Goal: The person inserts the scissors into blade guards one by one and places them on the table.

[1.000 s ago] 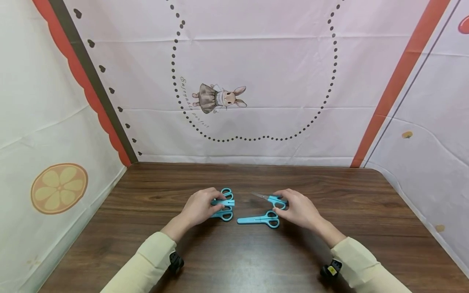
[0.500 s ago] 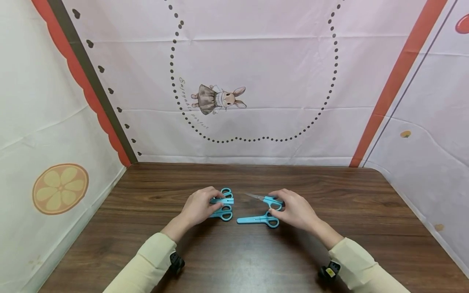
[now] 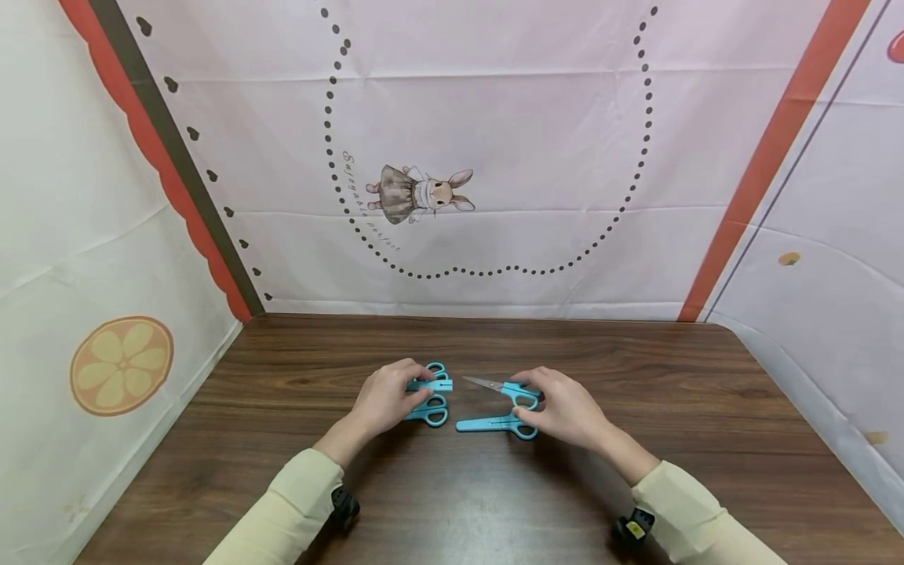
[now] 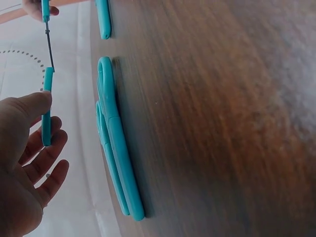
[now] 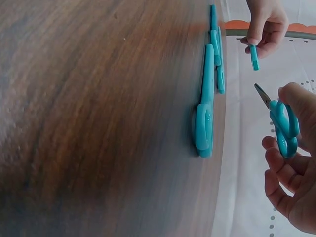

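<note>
My left hand (image 3: 408,391) pinches a teal blade cap (image 3: 432,384) just above the wooden table (image 3: 452,494). The left wrist view shows the cap (image 4: 46,106) held between thumb and fingers. Under it, two capped teal scissors (image 3: 432,413) lie side by side on the table. My right hand (image 3: 531,402) grips a pair of teal scissors (image 3: 510,389) by the handle, its bare metal blade pointing left at the cap with a small gap between them. In the right wrist view these scissors (image 5: 284,126) hang off the table. Another capped pair of scissors (image 3: 493,424) lies below the right hand.
Printed cloth walls (image 3: 494,157) close in the table at the back and on both sides. Bare wood stretches in front of the hands and to either side. Both forearms are in cream sleeves (image 3: 289,502).
The right hand has carried the bare-bladed scissors a little to the left, so the blade tip is closer to the cap. The left hand has stayed put.
</note>
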The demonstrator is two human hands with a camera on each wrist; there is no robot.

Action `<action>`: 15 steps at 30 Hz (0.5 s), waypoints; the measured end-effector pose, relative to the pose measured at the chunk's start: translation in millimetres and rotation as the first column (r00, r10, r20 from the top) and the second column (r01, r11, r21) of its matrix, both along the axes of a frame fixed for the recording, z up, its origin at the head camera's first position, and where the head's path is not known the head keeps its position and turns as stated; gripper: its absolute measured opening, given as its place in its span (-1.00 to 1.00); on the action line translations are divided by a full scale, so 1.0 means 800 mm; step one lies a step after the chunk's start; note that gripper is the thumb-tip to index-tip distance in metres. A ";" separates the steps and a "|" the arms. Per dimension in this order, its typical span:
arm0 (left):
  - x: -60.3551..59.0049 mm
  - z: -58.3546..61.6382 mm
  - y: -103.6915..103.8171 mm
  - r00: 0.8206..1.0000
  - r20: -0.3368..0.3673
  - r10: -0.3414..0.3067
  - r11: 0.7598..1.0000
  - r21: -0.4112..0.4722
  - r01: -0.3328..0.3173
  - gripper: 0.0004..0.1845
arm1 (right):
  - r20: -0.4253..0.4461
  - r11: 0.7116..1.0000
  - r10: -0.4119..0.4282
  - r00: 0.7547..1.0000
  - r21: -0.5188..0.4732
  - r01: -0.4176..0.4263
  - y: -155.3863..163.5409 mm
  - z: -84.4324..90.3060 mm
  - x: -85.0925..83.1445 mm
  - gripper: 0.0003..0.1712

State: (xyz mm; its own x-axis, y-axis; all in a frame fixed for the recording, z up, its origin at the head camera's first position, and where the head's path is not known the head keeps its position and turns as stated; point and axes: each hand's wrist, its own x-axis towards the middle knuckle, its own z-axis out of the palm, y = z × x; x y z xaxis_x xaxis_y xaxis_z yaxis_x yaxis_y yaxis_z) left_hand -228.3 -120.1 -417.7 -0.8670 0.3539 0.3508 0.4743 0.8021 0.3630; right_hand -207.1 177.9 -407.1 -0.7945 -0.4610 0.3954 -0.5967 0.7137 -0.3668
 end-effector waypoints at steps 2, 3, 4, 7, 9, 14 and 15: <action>0.002 0.000 0.002 1.000 -0.001 0.003 1.000 0.004 -0.003 -0.84 | -0.001 1.000 0.013 1.000 -0.005 -0.013 0.001 0.000 0.003 -0.55; 0.004 0.001 0.003 1.000 0.000 0.005 1.000 0.008 -0.005 -0.84 | -0.002 1.000 0.019 1.000 -0.007 -0.019 0.001 0.000 0.004 -0.55; 0.006 0.001 0.004 1.000 0.002 0.008 1.000 0.011 -0.008 -0.84 | -0.004 1.000 0.026 1.000 -0.010 -0.026 0.002 0.000 0.005 -0.55; 0.011 0.001 0.006 1.000 0.009 0.015 1.000 0.018 -0.015 -0.83 | -0.019 0.999 0.048 0.999 -0.014 -0.048 0.003 0.000 0.009 -0.55; 0.014 0.000 0.008 1.000 0.010 0.018 1.000 0.023 -0.018 -0.83 | -0.024 0.998 0.060 0.998 -0.016 -0.061 0.004 0.000 0.012 -0.56; 0.021 0.000 0.014 1.000 0.019 0.020 0.999 0.034 -0.021 -0.83 | -0.011 0.995 0.096 0.995 -0.018 -0.096 0.007 0.002 0.019 -0.57; 0.023 0.000 0.015 1.000 0.021 0.022 0.999 0.036 -0.022 -0.83 | -0.005 0.994 0.105 0.994 -0.021 -0.105 0.007 0.002 0.021 -0.57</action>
State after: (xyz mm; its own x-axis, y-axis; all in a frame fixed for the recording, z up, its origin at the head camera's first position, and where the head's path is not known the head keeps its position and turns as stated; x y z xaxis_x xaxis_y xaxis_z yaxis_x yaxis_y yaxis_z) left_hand -209.9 -108.4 -417.8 -0.8818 0.3220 0.3446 0.4485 0.7985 0.4016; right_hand -190.6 183.9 -405.7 -0.7406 -0.5329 0.4093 -0.6693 0.6393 -0.3787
